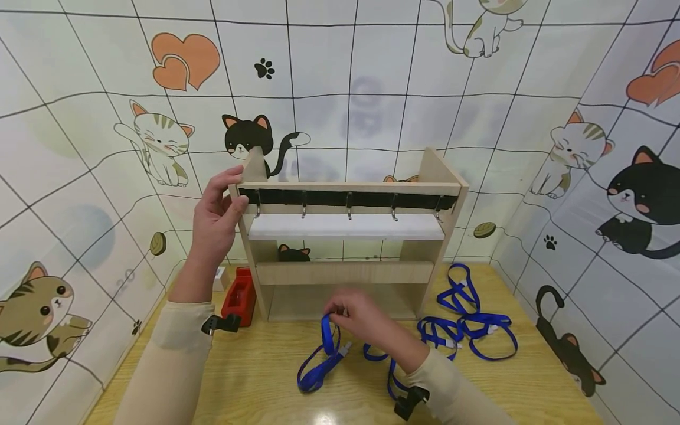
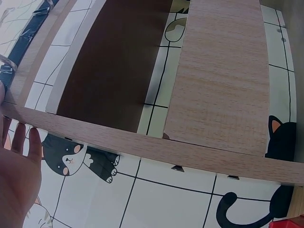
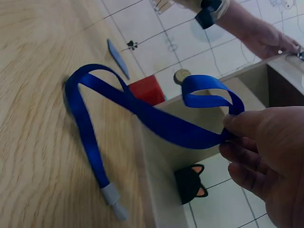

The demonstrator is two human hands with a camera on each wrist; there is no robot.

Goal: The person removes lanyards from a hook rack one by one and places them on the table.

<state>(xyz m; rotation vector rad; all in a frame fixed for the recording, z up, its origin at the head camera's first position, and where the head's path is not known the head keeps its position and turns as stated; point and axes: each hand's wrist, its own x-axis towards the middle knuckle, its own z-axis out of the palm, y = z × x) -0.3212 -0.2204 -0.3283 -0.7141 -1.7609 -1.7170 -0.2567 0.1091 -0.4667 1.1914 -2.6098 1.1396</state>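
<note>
A small wooden shelf rack (image 1: 345, 273) stands on the table, with a row of metal hooks (image 1: 349, 206) along a black strip near its top. My left hand (image 1: 215, 218) grips the rack's upper left corner, thumb at the front edge. In the left wrist view, fingers of that left hand (image 2: 23, 171) lie along the outside of the side panel (image 2: 152, 148). Low in front of the rack, my right hand (image 1: 361, 316) pinches a blue lanyard (image 1: 319, 375) by its loop. The right wrist view shows the lanyard (image 3: 175, 128) hanging between thumb and fingers, its pale clip end lower down.
More blue lanyards (image 1: 486, 319) lie loosely heaped on the table to the right, some partly behind my right forearm. A red holder (image 1: 240, 298) stands left of the rack, beside a small white box (image 1: 220, 279). Cat-printed sheeting (image 1: 372, 65) encloses the back and sides.
</note>
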